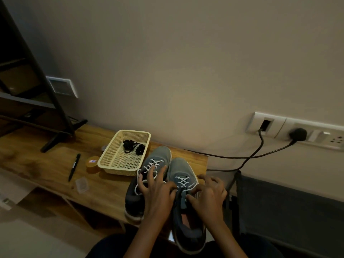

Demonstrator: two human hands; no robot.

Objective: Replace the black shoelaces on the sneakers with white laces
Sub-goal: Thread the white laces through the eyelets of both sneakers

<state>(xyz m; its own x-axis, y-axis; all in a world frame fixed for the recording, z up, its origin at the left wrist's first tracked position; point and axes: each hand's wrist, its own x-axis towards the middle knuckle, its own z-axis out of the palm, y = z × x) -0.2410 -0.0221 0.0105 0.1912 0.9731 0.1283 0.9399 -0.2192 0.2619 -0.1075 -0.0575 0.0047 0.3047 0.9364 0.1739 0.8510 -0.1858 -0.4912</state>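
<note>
Two gray sneakers sit side by side on a wooden bench (pixel 46 164), toes pointing at the wall. The left sneaker (pixel 157 155) has a white lace through its holes, and loose loops of it hang over the side. The right sneaker (pixel 179 168) is closer to the person, and its white lace (pixel 183 180) makes crosses near the toe. The left hand (pixel 158 192) lies over the left sneaker with its fingers spread wide. Its thumb side reaches across to the tongue of the right sneaker. It is too blurry to tell if this hand pinches anything. The right hand (pixel 208 194) is on the other side of the right sneaker. Its fingers are curled, and its thumb and fingertips pinch the white lace just below the crosses. So the lace runs between the two hands. The black laces (pixel 133 146) lie in a bunch inside a cream basket (pixel 111 164), just beside the left sneaker. A round orange tin (pixel 92 162) touches the basket, and a black pen (pixel 74 167) lies near it.
</note>
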